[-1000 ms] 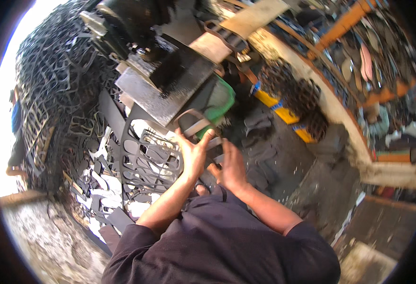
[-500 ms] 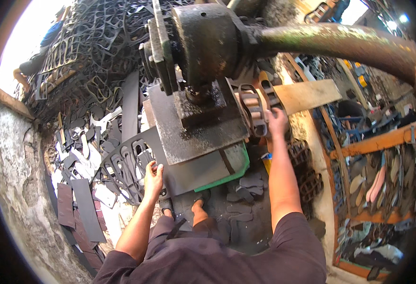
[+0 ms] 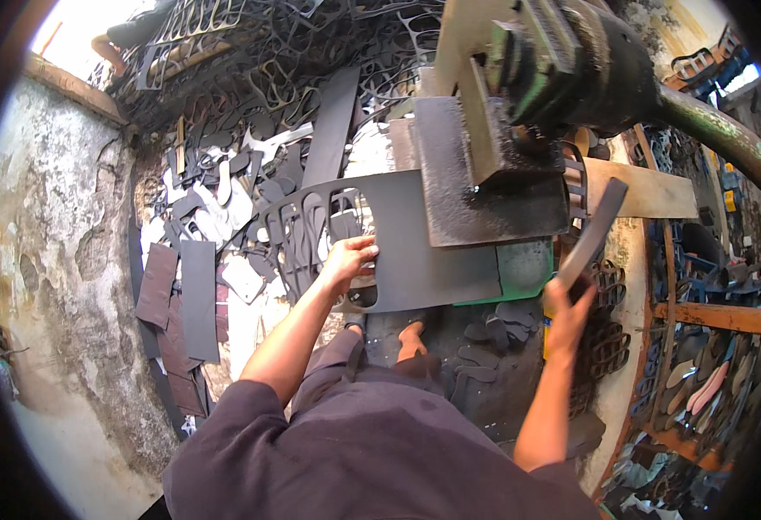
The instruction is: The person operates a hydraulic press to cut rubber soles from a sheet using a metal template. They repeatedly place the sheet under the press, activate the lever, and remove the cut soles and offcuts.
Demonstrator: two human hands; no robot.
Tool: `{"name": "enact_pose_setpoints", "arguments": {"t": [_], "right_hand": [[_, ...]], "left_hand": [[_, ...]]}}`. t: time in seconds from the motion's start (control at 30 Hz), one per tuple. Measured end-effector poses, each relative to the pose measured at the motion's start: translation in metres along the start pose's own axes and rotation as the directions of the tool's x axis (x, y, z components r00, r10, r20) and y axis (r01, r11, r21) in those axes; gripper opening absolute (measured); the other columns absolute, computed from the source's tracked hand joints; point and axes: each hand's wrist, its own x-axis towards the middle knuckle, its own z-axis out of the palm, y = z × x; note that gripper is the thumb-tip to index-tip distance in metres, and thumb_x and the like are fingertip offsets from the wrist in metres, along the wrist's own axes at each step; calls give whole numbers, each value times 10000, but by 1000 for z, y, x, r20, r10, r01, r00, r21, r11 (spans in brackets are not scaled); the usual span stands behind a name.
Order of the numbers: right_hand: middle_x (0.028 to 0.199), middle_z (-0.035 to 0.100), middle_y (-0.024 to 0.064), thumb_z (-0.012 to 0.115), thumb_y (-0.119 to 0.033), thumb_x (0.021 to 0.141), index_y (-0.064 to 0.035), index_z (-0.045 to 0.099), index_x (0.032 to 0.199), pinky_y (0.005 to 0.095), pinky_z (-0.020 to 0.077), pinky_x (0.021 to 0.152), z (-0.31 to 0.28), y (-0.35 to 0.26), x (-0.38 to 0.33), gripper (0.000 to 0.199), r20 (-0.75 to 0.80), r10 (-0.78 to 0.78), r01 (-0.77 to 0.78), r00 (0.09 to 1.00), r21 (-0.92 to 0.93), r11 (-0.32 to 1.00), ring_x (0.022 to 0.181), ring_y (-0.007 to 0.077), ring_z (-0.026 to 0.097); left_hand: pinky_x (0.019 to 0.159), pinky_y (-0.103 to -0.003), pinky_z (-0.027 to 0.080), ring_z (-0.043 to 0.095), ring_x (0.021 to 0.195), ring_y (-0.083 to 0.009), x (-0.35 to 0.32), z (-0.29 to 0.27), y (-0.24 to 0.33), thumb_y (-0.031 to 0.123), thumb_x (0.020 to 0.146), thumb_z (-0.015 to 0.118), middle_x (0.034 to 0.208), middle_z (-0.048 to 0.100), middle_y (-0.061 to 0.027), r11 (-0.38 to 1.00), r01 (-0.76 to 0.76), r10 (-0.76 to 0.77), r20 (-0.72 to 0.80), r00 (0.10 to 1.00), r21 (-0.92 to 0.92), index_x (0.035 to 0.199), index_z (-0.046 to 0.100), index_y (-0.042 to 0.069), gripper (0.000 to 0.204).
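My left hand (image 3: pixel 350 264) grips a dark sheet (image 3: pixel 432 251) at the edge of a cut-out, its fingers bent over the material. Several sole-shaped openings run along the sheet's left part, and its right part lies under the metal plate (image 3: pixel 458 199) of a press. Off the press's right side, my right hand (image 3: pixel 569 316) is closed round the lower end of a cutting die (image 3: pixel 601 227), a long dark band seen edge-on and slightly blurred, tilted up to the right. Another cutting die (image 3: pixel 576 184) sits beside the press head, partly hidden by it.
The heavy press head (image 3: pixel 584 65) and its curved pipe arm (image 3: pixel 727 130) hang at upper right. A wooden board (image 3: pixel 649 189) juts out beyond. Scraps (image 3: pixel 224 186) are heaped at left, cut soles (image 3: pixel 480 351) lie on the floor, and another person's arm (image 3: pixel 110 54) shows at upper left.
My right hand has lifted a cutting die away from the press and drawn it nearer to me. My left hand has taken hold of the sheet. The view has shifted left.
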Motion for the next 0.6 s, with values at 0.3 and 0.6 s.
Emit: {"name": "enact_pose_setpoints", "arguments": {"t": [0.3,0.6], "right_hand": [[1432,442,295,913,-325,725,-33,543,1240,544,387,1125,221,39,-121,699,250,-374,448,893,-415,792,1373,459,407],[1480,401,317,900,-292,713,-31,515,1253,531,433,1123,249,61,-120,713,265,-362,446,894,-610,654,1373,472,423]], "left_hand": [[918,-421,567,680,1103,-201,11,-16,-10,146,989,708,1243,713,-83,995,7,3,99,995,-104,1414,614,32,451],[911,-388,578,662,1138,-203,12,-20,-19,160,1020,668,1264,699,-120,987,-49,76,178,981,-150,1471,529,-32,509]]}}
